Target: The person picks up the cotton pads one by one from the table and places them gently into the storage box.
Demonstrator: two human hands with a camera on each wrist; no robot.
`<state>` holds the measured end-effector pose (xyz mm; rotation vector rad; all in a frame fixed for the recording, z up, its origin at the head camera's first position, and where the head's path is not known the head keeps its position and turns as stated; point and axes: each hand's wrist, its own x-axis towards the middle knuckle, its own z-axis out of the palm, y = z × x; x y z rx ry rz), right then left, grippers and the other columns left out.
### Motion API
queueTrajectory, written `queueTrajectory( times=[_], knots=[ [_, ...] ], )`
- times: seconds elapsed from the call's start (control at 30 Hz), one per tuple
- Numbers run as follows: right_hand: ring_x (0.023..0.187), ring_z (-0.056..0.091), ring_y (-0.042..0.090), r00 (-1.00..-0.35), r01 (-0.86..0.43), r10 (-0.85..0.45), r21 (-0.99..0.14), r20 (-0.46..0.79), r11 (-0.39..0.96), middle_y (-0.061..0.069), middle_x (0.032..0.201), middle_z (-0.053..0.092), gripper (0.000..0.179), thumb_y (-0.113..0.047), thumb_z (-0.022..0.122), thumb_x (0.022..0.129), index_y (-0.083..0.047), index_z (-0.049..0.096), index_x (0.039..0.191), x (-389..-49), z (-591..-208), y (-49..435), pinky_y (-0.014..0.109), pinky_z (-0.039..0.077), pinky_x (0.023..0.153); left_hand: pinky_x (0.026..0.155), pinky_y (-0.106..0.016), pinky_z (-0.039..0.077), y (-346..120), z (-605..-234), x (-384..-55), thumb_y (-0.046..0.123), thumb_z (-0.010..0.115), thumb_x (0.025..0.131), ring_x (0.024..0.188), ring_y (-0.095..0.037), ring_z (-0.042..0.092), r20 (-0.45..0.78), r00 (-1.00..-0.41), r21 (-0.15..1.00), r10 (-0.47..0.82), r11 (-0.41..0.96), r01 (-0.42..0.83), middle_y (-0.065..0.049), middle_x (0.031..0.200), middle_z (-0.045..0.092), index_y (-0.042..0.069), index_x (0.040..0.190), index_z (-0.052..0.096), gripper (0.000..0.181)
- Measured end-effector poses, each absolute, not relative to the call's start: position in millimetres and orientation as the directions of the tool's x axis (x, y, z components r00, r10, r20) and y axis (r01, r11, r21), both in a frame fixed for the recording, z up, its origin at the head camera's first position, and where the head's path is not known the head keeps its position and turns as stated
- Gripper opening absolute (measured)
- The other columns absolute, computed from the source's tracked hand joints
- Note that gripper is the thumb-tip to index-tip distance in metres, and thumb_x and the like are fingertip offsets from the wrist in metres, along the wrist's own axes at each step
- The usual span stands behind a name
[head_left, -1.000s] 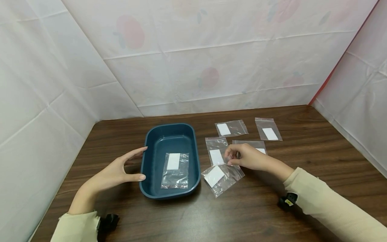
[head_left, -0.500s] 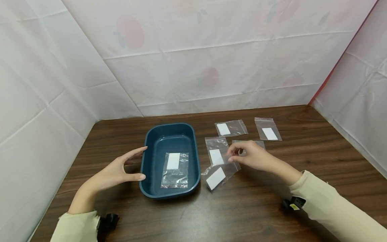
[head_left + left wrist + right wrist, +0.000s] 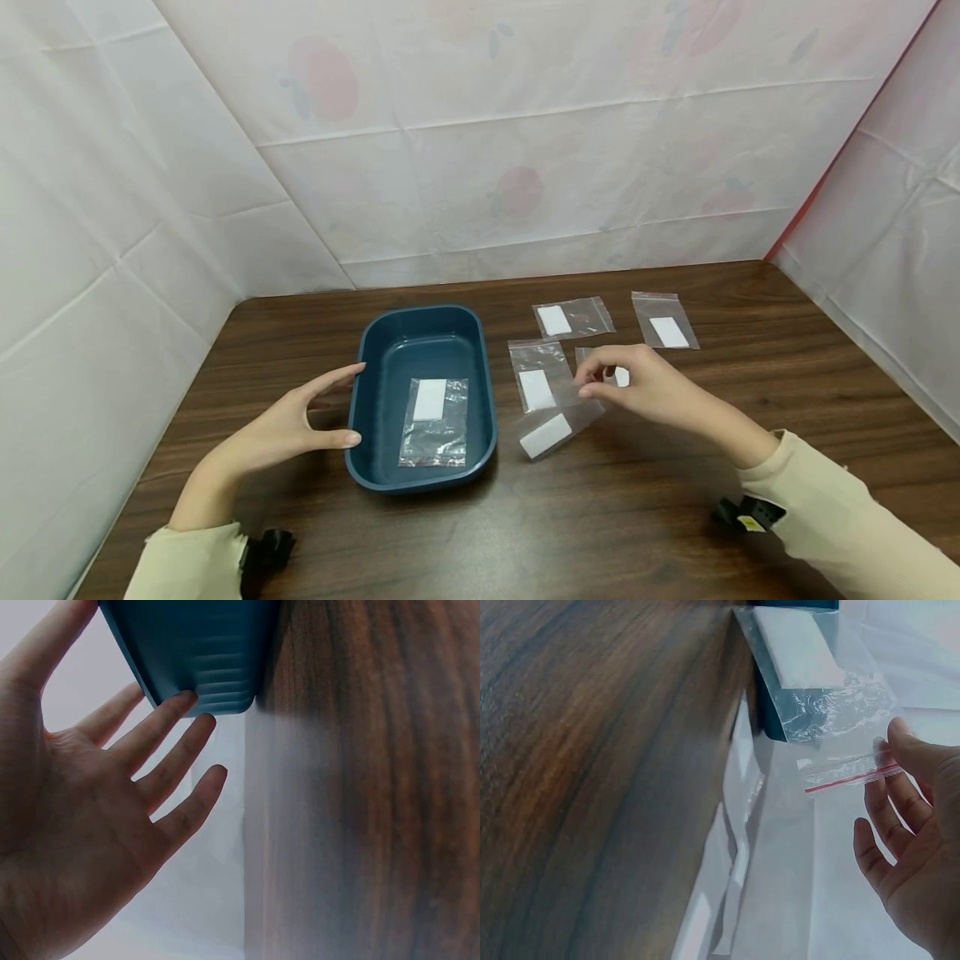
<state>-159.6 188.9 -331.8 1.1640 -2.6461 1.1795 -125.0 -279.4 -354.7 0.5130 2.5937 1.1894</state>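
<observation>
My right hand (image 3: 652,387) pinches a clear zip-lock bag (image 3: 829,716) by its red-striped seal edge, between thumb and fingers. Inside that bag is a white rectangular piece, and the bag hangs tilted, off the table. My left hand (image 3: 273,429) is spread at the left side of a dark blue tray (image 3: 486,375), its straight fingers and thumb touching the wall. One zip-lock bag (image 3: 435,442) with a white piece lies in the tray. Another such bag (image 3: 536,358) lies just beyond the held one, and a further bag (image 3: 585,353) is partly hidden behind my right hand.
Two more zip-lock bags lie at the back of the brown wooden table (image 3: 600,533): one bag (image 3: 588,317) behind the group, another bag (image 3: 656,306) farther right. White patterned sheeting (image 3: 450,192) rises along the table's back and sides.
My right hand has lifted the pinched zip-lock bag off the table and shifted slightly right, tilting the bag. My left hand and the tray stay put.
</observation>
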Motion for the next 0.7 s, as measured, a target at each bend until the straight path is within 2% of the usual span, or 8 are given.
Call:
queueTrajectory(
  times=[0.27,0.5,0.7],
  knots=[
    [0.076,0.058,0.007,-0.669,-0.711,-0.625,-0.591,0.402,0.381,-0.013,0.089,0.067,0.024,0.001,0.078,0.081,-0.017,0.071,0.095,-157,-319,194,0.025,0.048,0.073,0.097,-0.071,0.035,-279,-356,-126,0.032,0.078,0.087,0.136,-0.046,0.033,-0.075,-0.910,0.773,0.408,0.600,0.205,-0.012,0.158,0.031,0.026,0.156,0.030,0.085],
    [0.074,0.057,0.009,-0.665,-0.713,-0.607,-0.613,0.435,0.341,-0.010,0.089,0.067,0.029,0.004,0.077,0.081,-0.019,0.071,0.096,-153,-312,194,0.023,0.048,0.066,0.096,-0.072,0.034,-280,-356,-126,0.031,0.078,0.087,0.137,-0.046,0.033,-0.077,-0.910,0.771,0.406,0.603,0.204,-0.011,0.158,0.032,0.027,0.156,0.030,0.085],
    [0.078,0.058,0.010,-0.667,-0.722,-0.567,-0.605,0.483,0.334,-0.007,0.088,0.068,0.029,0.007,0.077,0.080,-0.017,0.071,0.094,-150,-308,190,0.022,0.048,0.069,0.097,-0.072,0.034,-279,-356,-126,0.031,0.078,0.087,0.137,-0.046,0.032,-0.077,-0.909,0.775,0.410,0.599,0.204,-0.011,0.158,0.031,0.025,0.156,0.030,0.085]
  ],
)
